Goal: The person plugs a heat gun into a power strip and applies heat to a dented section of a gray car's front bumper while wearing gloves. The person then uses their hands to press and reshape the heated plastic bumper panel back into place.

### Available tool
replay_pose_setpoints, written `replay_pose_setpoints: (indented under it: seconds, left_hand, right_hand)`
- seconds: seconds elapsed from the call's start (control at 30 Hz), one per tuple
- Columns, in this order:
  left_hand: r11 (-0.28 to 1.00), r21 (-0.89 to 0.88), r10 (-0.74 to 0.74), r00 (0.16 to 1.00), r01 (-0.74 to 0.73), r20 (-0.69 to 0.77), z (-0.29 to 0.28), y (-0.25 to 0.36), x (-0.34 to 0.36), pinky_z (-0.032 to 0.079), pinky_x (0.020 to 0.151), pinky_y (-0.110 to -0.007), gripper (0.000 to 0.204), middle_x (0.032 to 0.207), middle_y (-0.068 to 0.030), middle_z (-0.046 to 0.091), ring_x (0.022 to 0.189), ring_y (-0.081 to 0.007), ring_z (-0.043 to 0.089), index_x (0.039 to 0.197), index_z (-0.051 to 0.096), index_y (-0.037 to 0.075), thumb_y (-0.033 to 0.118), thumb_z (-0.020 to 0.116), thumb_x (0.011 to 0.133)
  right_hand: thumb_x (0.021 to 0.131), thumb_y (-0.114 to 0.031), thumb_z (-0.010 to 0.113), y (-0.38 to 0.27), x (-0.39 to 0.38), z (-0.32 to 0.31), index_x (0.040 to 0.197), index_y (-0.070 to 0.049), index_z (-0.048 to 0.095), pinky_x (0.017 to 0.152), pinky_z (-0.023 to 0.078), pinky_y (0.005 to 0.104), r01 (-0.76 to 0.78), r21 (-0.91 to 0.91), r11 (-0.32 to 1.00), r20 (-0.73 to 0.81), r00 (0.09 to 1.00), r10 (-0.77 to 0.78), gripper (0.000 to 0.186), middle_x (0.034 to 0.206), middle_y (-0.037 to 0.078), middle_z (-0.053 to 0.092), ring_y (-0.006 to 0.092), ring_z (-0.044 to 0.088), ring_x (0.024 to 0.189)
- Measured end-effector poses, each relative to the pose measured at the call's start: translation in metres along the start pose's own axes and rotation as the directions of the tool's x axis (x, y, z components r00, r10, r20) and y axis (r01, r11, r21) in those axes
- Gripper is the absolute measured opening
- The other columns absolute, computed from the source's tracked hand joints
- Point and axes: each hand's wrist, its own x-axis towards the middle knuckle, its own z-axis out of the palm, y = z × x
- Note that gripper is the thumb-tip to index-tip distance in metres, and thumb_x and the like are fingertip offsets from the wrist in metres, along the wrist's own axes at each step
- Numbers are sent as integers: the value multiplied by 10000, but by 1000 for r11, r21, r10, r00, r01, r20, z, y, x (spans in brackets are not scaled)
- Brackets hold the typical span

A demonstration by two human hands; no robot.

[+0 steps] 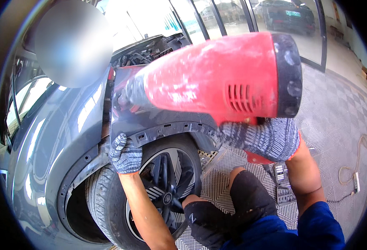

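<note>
A red heat gun (pixel 208 77) with a black rear cap and side vents fills the upper middle. Its grey nozzle points left at the dark, glossy front fender (pixel 150 118) of a car. My right hand (pixel 260 139), in a grey-and-white knitted glove, is wrapped round the gun's handle. In a matching glove, my left hand (pixel 126 155) is closed on the fender's lower corner, where the wheel arch begins. Beneath it stands the front wheel (pixel 167 198) with its black spoked rim. The gun hides part of the fender, and the nozzle's tip is blurred.
The car's side panel (pixel 46 146) curves along the left, with the engine bay (pixel 158 51) uncovered at the back. An opened tool case (pixel 284 183) lies on the patterned floor to my right, near a power strip (pixel 356 182) and cable. Glass doors (pixel 233 18) stand beyond.
</note>
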Motion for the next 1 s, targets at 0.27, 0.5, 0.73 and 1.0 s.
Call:
replay_pose_setpoints:
  seconds: [0.27, 0.5, 0.73, 1.0]
  left_hand:
    - [1000, -12, 7, 1000, -7, -10, -12, 4, 0, 406, 998, -422, 385, 1131, -121, 618, 1075, -245, 570, 1159, 561, 4, 72, 523, 783]
    - [1000, -9, 12, 998, -12, 69, -9, 1, 1, 425, 985, -397, 360, 1117, -100, 627, 1057, -222, 580, 1150, 567, 9, 89, 509, 804]
    - [1000, -16, 13, 999, -14, -45, -5, 8, -3, 433, 964, -411, 470, 1132, -139, 599, 1059, -275, 572, 1224, 503, -11, 12, 556, 757]
    - [1000, -5, 11, 1000, -11, 0, 8, 2, 4, 420, 980, -433, 423, 1158, -120, 600, 1075, -259, 566, 1201, 537, 12, 45, 555, 780]
  right_hand:
    - [740, -222, 751, 6, -4, -3, 1068, -92, 656, 797, 519, 358, 120, -111, 987, 18, 993, -119, 365, 985, 73, 677, 232, 648, 902]
    - [737, -194, 745, -9, -5, -9, 1027, -103, 685, 789, 519, 339, -70, -28, 997, 76, 994, 72, 310, 981, 61, 682, 220, 651, 893]
    - [781, -176, 690, -5, -22, -18, 1089, -91, 650, 839, 502, 329, 137, -99, 986, 200, 973, -115, 321, 1054, 73, 654, 206, 631, 946]
    - [846, -154, 603, -14, -23, -30, 1174, -68, 591, 911, 475, 331, 115, -145, 983, 243, 967, -78, 339, 1155, 85, 608, 200, 595, 1032]
